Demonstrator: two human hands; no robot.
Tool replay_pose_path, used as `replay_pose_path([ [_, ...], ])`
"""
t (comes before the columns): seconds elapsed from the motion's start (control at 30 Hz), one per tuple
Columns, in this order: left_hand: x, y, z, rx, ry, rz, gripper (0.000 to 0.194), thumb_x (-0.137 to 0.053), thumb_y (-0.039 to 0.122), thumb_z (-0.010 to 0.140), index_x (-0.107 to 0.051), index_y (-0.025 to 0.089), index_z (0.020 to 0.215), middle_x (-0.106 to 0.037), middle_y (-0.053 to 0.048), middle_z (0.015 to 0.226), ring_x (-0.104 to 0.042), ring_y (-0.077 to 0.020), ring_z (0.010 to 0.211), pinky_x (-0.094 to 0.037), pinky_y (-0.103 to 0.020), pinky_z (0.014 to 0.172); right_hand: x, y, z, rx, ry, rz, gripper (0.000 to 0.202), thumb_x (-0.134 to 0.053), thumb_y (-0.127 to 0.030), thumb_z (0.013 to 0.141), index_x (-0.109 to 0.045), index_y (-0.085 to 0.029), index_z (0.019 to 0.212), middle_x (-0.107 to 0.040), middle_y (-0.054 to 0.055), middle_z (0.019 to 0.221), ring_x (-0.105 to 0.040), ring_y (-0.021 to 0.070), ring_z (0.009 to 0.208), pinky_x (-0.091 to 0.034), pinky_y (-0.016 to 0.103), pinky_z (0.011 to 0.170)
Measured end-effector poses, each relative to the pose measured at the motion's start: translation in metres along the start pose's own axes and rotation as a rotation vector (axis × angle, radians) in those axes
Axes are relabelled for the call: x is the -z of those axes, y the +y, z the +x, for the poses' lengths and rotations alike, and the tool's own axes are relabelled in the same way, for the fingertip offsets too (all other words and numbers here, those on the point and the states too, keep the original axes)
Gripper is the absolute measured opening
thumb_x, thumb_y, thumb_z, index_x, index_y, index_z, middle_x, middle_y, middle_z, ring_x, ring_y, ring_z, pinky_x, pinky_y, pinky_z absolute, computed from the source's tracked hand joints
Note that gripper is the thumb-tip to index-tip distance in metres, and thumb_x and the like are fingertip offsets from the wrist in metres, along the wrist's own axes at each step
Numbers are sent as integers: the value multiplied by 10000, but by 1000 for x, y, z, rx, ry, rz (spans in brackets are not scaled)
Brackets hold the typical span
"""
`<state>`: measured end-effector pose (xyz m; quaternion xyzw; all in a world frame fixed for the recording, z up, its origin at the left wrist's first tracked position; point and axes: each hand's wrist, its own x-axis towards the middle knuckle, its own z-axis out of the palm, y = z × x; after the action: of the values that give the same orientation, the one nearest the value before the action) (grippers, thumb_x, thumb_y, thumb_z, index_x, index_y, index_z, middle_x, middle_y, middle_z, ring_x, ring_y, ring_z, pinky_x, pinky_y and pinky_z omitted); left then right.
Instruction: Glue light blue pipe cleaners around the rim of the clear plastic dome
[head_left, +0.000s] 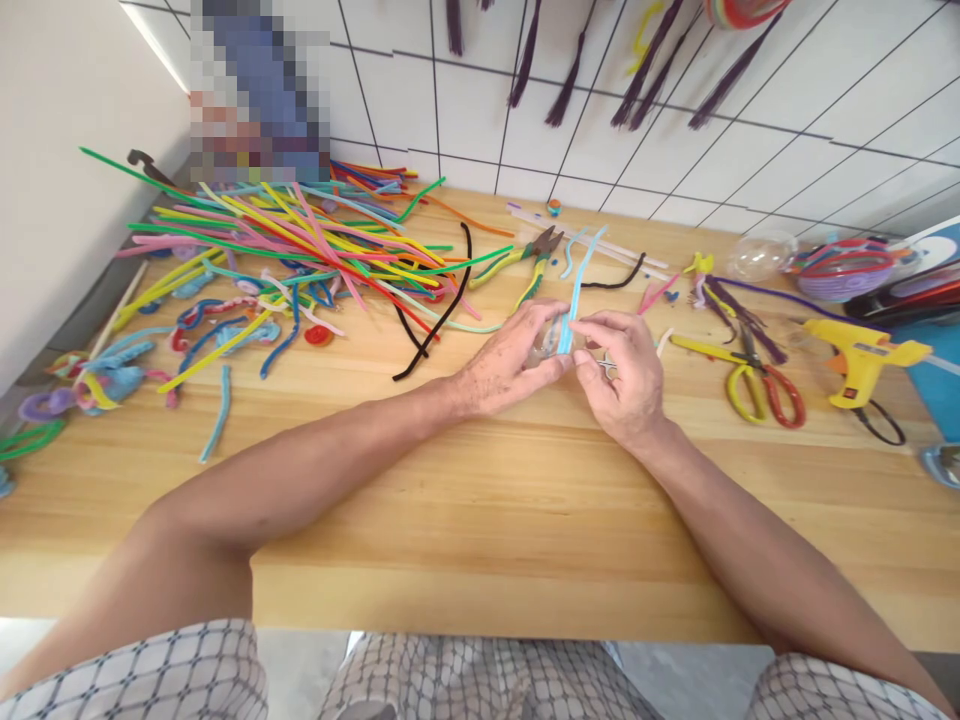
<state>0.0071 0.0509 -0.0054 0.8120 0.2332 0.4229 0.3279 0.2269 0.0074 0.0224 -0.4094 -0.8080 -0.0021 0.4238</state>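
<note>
My left hand [510, 358] is curled around a light blue pipe cleaner [577, 285], its thumb and fingers seeming to grasp the lower stretch together with a clear piece [541, 347] that my fingers mostly hide. My right hand [624, 372] has thumb and fingertips bent against the same stretch; whether they pinch it or only press, I cannot tell. The pipe cleaner stands up between my hands, its free end leaning toward the surface's back edge. I'd judge it very light, with soft fuzz over a bendable core, not slippery and hardly fragile, though it may kink; close to the bend is the best place to take hold. The clear piece looks slicker, perhaps like thin plastic. Just beyond my hands, toward the back edge, lie pliers [546, 242] with green-and-yellow handles. A big heap of coloured pipe cleaners [330, 235] fills the back left corner, twisted pieces in front of it. Toward the right edge I have scissors [752, 372] and a yellow glue gun [855, 352]. The wooden surface [420, 530] runs bare along its front edge, and behind it rises a white tiled wall [480, 115] hung with dark purple tassels [571, 85].
</note>
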Motion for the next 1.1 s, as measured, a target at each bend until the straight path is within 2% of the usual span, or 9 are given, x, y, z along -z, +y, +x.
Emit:
replay_pose_path([
  [0.2,-1,0,0,-5,13,5,653,-579,617,1103,-454,214,1603,-585,-209,1607,-564,-337,1550,-492,-573,1293,-1,1,0,26,23,7,360,-641,-263,1054,-726,-313,1400,-757,112,1273,-741,308,1120,-640,533,976],
  [0.37,-2,0,0,11,18,-8,645,-591,611,1106,-451,221,1600,-580,-208,1612,-568,-328,1550,-501,-562,1286,-1,1,0,-9,3,6,340,-633,-284,1058,-733,-317,1381,-754,113,1278,-730,318,1153,-643,533,959],
  [0.57,-2,-1,0,15,16,-31,644,-601,602,1103,-459,227,1607,-577,-203,1619,-561,-331,1556,-492,-560,1295,-1,0,-1,-4,7,22,344,-631,-270,1063,-736,-316,1387,-750,113,1276,-737,314,1157,-642,538,981],
  [0.73,-2,-1,0,29,21,-46,648,-612,609,1096,-454,254,1614,-576,-191,1617,-573,-334,1539,-499,-562,1282,-1,1,-1,-31,-16,36,352,-642,-283,1053,-736,-327,1390,-747,114,1323,-724,339,1224,-625,589,1058],
  [0.87,-2,-2,-1,42,21,-68,644,-591,617,1103,-457,244,1610,-601,-186,1585,-607,-323,1491,-511,-546,1266,-4,2,-1,-23,-22,63,428,-666,-256,1011,-709,-326,1431,-724,126,1365,-717,345,1239,-656,578,1000],
  [1.03,-1,-2,-2,142,36,-43,770,-612,686,1067,-426,194,1630,-551,-238,1652,-606,-347,1512,-519,-547,1261,-4,2,-1,-7,-36,59,540,-706,-207,941,-681,-324,1467,-709,133,1364,-717,346,1216,-677,564,953],
  [1.1,-1,-1,-2,178,16,-9,781,-596,702,1067,-440,182,1628,-585,-243,1633,-623,-359,1498,-522,-559,1256,-4,3,-1,-18,-50,54,542,-705,-199,933,-682,-325,1460,-711,128,1354,-724,337,1187,-680,558,944],
])
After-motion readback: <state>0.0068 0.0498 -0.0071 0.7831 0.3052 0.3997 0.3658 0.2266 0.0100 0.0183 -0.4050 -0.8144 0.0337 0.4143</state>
